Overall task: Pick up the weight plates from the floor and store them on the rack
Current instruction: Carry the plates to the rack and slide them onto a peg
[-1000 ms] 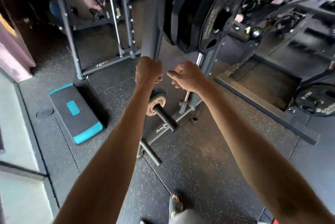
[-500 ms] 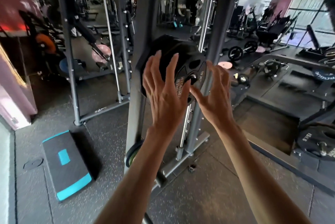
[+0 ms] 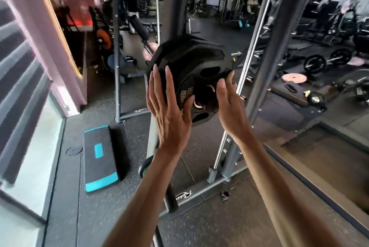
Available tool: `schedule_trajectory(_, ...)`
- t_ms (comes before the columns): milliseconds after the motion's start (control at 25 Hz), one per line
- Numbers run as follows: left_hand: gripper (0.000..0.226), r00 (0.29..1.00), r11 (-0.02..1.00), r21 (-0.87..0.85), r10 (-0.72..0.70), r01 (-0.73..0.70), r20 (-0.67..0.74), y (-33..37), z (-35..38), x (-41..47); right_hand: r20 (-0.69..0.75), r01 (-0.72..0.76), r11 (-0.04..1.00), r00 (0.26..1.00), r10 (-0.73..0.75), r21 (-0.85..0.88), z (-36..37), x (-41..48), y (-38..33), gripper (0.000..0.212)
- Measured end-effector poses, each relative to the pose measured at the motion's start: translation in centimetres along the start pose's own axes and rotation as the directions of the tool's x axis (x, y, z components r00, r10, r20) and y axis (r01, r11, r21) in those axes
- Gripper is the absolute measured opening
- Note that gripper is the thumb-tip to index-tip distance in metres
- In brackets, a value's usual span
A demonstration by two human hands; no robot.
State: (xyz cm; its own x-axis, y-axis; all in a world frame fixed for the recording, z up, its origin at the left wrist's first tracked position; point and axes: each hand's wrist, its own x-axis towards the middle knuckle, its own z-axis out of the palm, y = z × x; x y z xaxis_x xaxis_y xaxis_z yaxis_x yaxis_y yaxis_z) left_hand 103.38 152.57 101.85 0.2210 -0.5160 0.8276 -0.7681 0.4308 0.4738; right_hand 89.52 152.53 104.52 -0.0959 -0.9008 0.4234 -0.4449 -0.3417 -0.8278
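Rubber floor (image 3: 199, 226) bears a step platform (image 3: 100, 157) left of the rack (image 3: 175, 7).

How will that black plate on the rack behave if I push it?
Probably heavy and stiff: the black plate looks thick and solid. Its cut-out holes should give grip. Being roughly round, it may roll if dropped.
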Motion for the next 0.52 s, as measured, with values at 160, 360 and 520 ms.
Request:
schedule_trajectory(160,0.082,0.999,0.999,0.031,0.041,-0.04,-0.028,-0.5,0.5,0.2,0.085,-0.009,1.0,0.996,0.01,-0.005,-0.2,0.6,-0.3,0.074)
schedule_trajectory(360,0.084,0.999,1.0,-0.006,0.023,-0.023,-0.023,-1.9,1.3,1.4,0.164,-0.087,0.995,0.982,0.093,-0.038,0.3,2.5,0.0,0.088)
schedule_trajectory(520,0.085,0.998,0.998,-0.017,0.054,-0.055,-0.032,-2.5,1.5,1.6,0.183,-0.087,0.994,0.978,0.098,-0.069,0.7,2.5,-0.3,0.086)
